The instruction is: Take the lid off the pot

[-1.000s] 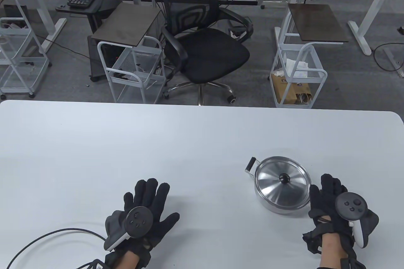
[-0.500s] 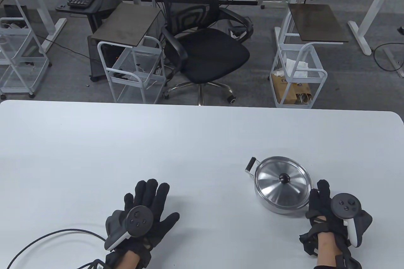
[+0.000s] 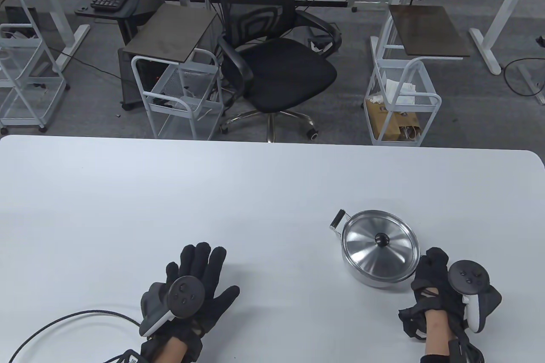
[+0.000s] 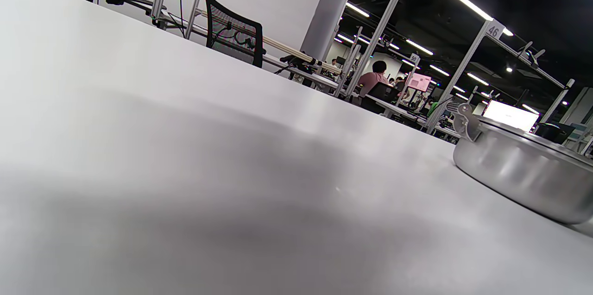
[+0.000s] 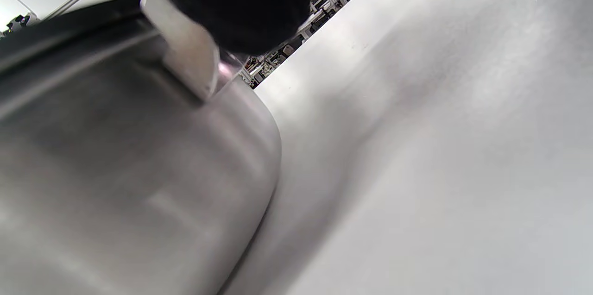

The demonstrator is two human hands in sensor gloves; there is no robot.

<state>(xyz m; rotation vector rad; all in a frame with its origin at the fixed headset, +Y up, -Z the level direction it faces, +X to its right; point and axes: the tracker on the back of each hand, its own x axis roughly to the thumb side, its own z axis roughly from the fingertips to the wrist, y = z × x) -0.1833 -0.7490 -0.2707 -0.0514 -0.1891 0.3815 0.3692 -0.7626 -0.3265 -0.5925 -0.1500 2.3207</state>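
From above, the right hand (image 3: 443, 284) curls against the pot (image 3: 374, 271) — its wrist view shows fingers (image 5: 241, 3) gripping the handle (image 5: 185, 54). Lid (image 3: 380, 244) on. Left hand (image 3: 187, 290) flat, fingers spread.

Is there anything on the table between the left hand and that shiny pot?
No. In the table view, only bare white table lies between the left hand and the pot. The left wrist view shows the same.
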